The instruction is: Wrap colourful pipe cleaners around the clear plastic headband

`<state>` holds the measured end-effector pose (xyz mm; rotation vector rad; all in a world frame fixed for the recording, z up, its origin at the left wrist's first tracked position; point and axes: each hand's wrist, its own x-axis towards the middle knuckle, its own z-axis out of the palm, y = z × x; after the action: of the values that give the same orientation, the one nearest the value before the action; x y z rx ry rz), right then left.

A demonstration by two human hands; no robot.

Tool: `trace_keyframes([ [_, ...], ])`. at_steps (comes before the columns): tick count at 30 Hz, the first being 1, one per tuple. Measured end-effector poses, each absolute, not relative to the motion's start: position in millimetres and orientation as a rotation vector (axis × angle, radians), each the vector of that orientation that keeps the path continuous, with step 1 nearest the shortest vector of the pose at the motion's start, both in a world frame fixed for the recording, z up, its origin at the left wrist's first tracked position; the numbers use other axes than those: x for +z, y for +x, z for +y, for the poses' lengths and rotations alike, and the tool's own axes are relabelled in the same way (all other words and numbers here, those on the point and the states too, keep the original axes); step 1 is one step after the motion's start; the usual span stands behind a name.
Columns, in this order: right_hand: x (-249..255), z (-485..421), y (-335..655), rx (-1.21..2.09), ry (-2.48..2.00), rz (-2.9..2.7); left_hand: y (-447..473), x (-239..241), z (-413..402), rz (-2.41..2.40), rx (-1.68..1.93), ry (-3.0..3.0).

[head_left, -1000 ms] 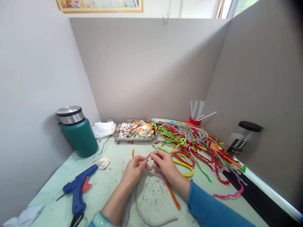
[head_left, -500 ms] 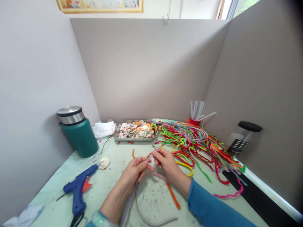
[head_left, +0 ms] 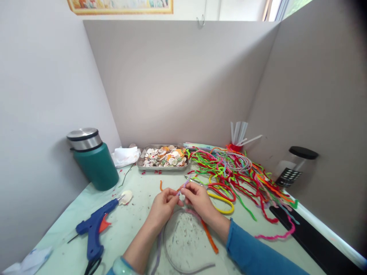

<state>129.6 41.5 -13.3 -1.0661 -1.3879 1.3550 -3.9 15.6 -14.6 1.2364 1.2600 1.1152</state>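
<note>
My left hand (head_left: 164,204) and my right hand (head_left: 197,196) meet over the middle of the table, fingers pinched on a lavender pipe cleaner (head_left: 157,254). A short piece of it shows between the fingertips, and a long tail hangs below the left hand. From under the left hand a thin grey band (head_left: 169,254) curves across the tabletop; whether that hand also grips it is hidden. Beneath the right wrist lies an orange pipe cleaner (head_left: 210,238) beside a pink one. Scissors (head_left: 222,206) with red and yellow handles rest just beyond the right hand.
A metal tray (head_left: 160,169) of shells and buttons stands at the back, with a heap of colourful pipe cleaners (head_left: 235,168) to its right. On the left are a green flask (head_left: 96,164), a blue glue gun (head_left: 96,225) and a shell (head_left: 126,197). A black-lidded jar (head_left: 295,168) stands right.
Both hands have shifted slightly, the right one a little left and down, closer to the left. The pipe cleaner's tail has swung right. Less of it shows between the fingertips.
</note>
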Motion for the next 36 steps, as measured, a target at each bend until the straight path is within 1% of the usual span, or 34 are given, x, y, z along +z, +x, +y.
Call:
trace_keyframes([
  [4,-15.5,41.1,130.2,1.420,-1.062,-1.355,-5.0,-9.2,12.8,1.217,1.110,1.152],
  [10,-16.5,42.8,133.6,1.512,-0.833,-1.361,-9.5,1.4,6.5,0.900,0.966,1.001],
  [16,-12.1,46.3,136.0,1.397,-0.852,-1.324,-7.9,-2.5,7.9,0.960,1.015,1.027],
  [22,-15.1,45.0,132.2,1.487,-0.933,-1.377,-6.9,-3.1,8.3,1.005,1.019,1.026],
  [25,-17.4,46.0,132.3,1.451,-0.962,-1.374,-7.7,-3.1,8.7,1.002,0.999,0.995],
  [28,-15.3,47.5,134.8,1.399,-0.920,-1.318,-8.3,-2.5,8.2,0.972,0.971,0.981],
  [33,-13.2,48.9,138.2,1.483,-0.818,-1.226,-7.9,0.2,4.8,0.849,0.911,0.985],
  [36,-14.3,54.4,142.3,1.441,-0.813,-1.160,-7.6,-0.5,4.3,0.851,0.928,0.974],
])
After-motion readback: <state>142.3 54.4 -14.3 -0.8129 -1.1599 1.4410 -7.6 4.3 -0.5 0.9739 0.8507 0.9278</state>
